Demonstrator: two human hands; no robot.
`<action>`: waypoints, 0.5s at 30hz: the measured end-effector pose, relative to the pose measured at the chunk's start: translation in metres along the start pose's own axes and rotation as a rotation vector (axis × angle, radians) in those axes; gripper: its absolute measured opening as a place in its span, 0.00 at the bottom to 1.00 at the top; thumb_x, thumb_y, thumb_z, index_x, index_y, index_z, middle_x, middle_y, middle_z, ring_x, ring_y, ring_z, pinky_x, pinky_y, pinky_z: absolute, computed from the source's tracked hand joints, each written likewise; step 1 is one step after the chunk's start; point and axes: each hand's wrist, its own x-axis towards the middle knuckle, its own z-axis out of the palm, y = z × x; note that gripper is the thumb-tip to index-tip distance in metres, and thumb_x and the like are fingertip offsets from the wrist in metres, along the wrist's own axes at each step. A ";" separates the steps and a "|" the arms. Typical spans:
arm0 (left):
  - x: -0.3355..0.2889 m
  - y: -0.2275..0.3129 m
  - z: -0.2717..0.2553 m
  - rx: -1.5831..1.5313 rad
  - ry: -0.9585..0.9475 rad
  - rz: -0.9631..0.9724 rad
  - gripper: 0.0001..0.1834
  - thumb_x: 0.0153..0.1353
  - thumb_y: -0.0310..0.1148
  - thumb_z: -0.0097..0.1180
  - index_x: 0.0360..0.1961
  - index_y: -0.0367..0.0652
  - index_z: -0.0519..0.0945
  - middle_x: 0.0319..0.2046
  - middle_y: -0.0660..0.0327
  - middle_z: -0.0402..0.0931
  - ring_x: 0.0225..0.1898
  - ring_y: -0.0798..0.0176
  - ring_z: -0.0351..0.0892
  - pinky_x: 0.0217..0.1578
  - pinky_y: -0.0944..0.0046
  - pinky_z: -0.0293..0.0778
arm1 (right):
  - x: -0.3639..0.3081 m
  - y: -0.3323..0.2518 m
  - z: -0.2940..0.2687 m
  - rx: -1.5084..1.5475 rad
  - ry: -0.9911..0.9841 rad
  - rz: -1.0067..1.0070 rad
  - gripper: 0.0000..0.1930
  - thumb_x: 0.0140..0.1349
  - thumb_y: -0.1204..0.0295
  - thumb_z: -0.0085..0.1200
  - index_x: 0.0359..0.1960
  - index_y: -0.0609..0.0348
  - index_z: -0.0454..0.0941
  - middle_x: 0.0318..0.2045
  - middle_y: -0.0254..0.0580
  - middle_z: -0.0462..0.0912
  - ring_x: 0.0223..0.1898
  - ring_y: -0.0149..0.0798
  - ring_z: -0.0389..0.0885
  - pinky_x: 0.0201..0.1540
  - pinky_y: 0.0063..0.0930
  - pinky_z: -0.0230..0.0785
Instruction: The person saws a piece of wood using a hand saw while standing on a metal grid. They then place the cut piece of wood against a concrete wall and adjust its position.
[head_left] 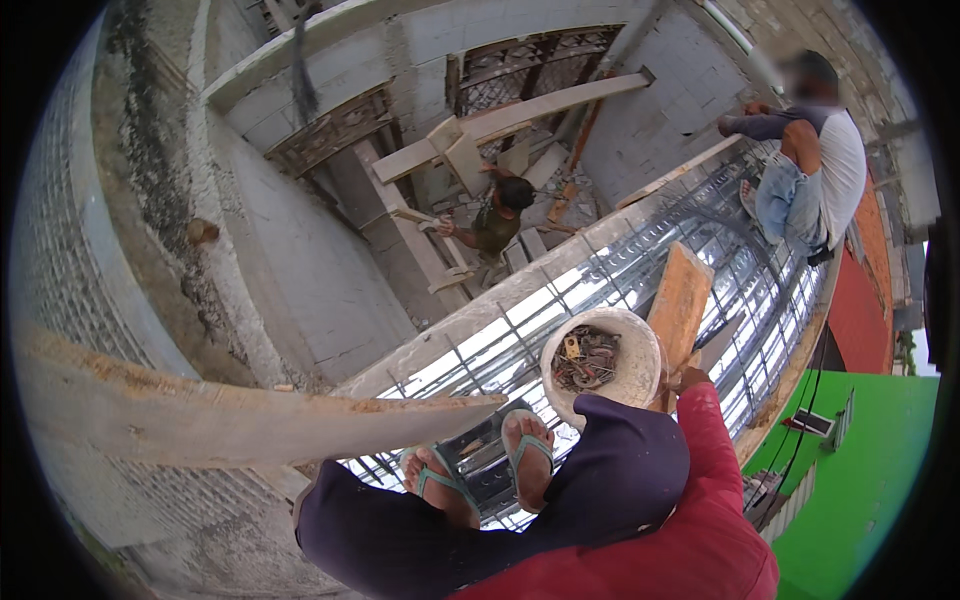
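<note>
My right hand [688, 381] comes out of a red sleeve and sits at the lower end of an orange-brown wooden plank [680, 300], right beside a white bucket [640, 372] of rusty metal fasteners. My knee hides most of the hand, so its grip is unclear. My left hand is out of view. My legs in dark trousers are drawn up, and my feet in teal sandals [528, 455] rest on a shiny metal roof frame [620, 265].
A long pale board [250, 420] crosses the lower left. Another person [815, 160] sits on the frame at the upper right. Far below, a third person [497, 215] handles timber among grey block walls [300, 260]. A green wall [860, 480] is at the right.
</note>
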 end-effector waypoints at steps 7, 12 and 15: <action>-0.018 -0.018 -0.022 -0.027 0.005 0.022 0.27 0.73 0.45 0.42 0.60 0.30 0.70 0.52 0.48 0.75 0.48 0.55 0.78 0.47 0.62 0.78 | -0.164 -0.165 -0.310 0.678 0.784 -0.963 0.19 0.68 0.68 0.54 0.58 0.60 0.75 0.37 0.51 0.86 0.38 0.40 0.86 0.43 0.30 0.75; -0.024 0.001 -0.070 0.060 0.031 0.075 0.27 0.73 0.45 0.43 0.60 0.30 0.69 0.53 0.47 0.74 0.49 0.55 0.78 0.49 0.62 0.77 | -0.338 -0.344 -0.435 0.434 1.020 -1.830 0.23 0.76 0.56 0.42 0.58 0.62 0.75 0.39 0.36 0.84 0.35 0.29 0.83 0.48 0.26 0.76; -0.016 -0.009 -0.029 -0.015 -0.023 0.101 0.27 0.73 0.44 0.43 0.61 0.29 0.69 0.54 0.47 0.74 0.50 0.55 0.77 0.50 0.62 0.77 | -0.408 -0.365 -0.462 0.100 1.118 -1.880 0.22 0.75 0.56 0.43 0.56 0.62 0.76 0.38 0.37 0.84 0.35 0.31 0.83 0.47 0.27 0.76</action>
